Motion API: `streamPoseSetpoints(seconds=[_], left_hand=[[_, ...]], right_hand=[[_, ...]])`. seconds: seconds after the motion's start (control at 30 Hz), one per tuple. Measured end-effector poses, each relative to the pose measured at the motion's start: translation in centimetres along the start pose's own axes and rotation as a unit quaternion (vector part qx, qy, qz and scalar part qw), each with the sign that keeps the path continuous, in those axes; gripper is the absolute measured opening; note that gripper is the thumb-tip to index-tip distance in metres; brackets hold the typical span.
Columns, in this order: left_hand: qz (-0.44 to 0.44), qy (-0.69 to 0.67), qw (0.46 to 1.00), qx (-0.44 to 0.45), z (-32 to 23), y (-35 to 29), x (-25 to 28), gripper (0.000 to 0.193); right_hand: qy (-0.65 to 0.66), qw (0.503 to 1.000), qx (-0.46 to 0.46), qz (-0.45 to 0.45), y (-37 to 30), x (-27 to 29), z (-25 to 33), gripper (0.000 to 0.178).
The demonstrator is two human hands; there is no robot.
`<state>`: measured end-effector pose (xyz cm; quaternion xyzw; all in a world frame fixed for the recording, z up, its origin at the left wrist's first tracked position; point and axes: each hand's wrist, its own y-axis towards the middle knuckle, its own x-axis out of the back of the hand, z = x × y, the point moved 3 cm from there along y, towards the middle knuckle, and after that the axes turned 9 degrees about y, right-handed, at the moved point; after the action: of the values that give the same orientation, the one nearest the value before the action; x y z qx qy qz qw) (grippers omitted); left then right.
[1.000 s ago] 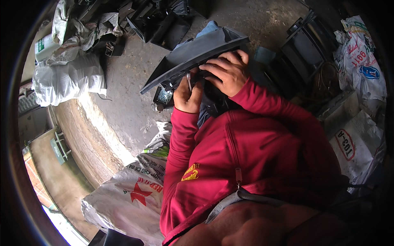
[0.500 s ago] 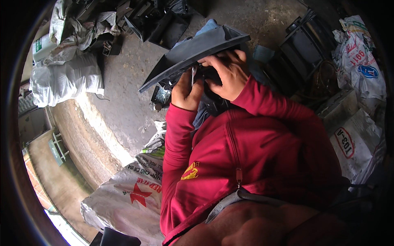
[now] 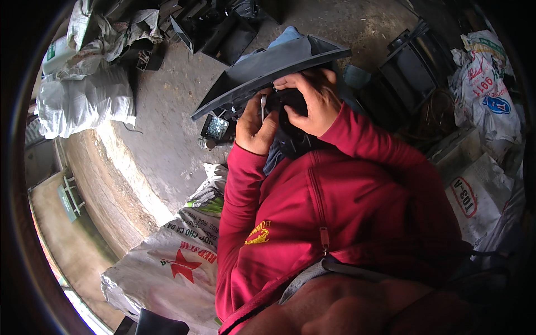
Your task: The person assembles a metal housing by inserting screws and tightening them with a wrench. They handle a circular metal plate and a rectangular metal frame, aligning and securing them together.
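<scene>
A dark grey shallow metal housing [image 3: 262, 67], open on top with raised edges, lies tilted in front of my lap. My left hand [image 3: 255, 128] is at its near edge, closed on a small silver wrench [image 3: 263, 106] that stands up between thumb and fingers. My right hand [image 3: 315, 103] works at the same edge, its thumb apart and its index finger bent against the near side. What that finger touches is too small and dark to make out. Just left of my left hand sits a small dark box [image 3: 216, 127] of shiny small metal parts.
White sacks [image 3: 86, 100] stand at the far left, and another big sack [image 3: 162, 259] lies by my left side. More dark housings [image 3: 229, 42] are piled at the back, others [image 3: 413, 67] at the right. Printed bags [image 3: 486, 84] line the right edge.
The housing and both hands sit slightly further right in the picture. The wrench stays in my left hand. More of the small parts box shows now.
</scene>
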<state>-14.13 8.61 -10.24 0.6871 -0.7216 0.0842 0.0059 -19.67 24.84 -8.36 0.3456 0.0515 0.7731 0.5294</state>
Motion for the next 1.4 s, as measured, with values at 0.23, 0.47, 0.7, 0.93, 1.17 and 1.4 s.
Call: streamPoseSetpoints(seconds=[0.23, 0.47, 0.7, 0.93, 1.17, 1.4], left_hand=[[-0.015, 0.045, 0.997, -0.068, 0.4, -0.4, -0.2, 0.050], [-0.069, 0.204, 0.975, -0.055, -1.1, -0.2, 0.8, 0.044], [-0.132, 0.449, 0.880, -0.082, -3.1, -0.1, 1.1, 0.036], [-0.143, 0.445, 0.884, -0.009, -2.2, 0.0, 1.2, 0.032], [-0.165, 0.438, 0.882, -0.058, -1.7, 1.2, 0.8, 0.037], [-0.189, 0.468, 0.855, -0.122, -1.9, 2.0, 0.4, 0.034]], right_hand=[[-0.004, 1.000, 0.018, -0.007, -0.1, -0.1, -0.3, 0.049], [-0.040, 0.998, 0.037, -0.039, -0.4, 0.4, -0.8, 0.045], [-0.080, 0.997, 0.022, 0.012, 0.2, 0.4, -0.3, 0.040], [-0.061, 0.998, 0.035, 0.001, 0.0, 0.0, -0.9, 0.040], [-0.074, 0.997, 0.034, 0.007, 0.0, -0.1, -1.3, 0.038], [-0.064, 0.997, 0.034, 0.001, 0.0, 0.0, -1.4, 0.040]])
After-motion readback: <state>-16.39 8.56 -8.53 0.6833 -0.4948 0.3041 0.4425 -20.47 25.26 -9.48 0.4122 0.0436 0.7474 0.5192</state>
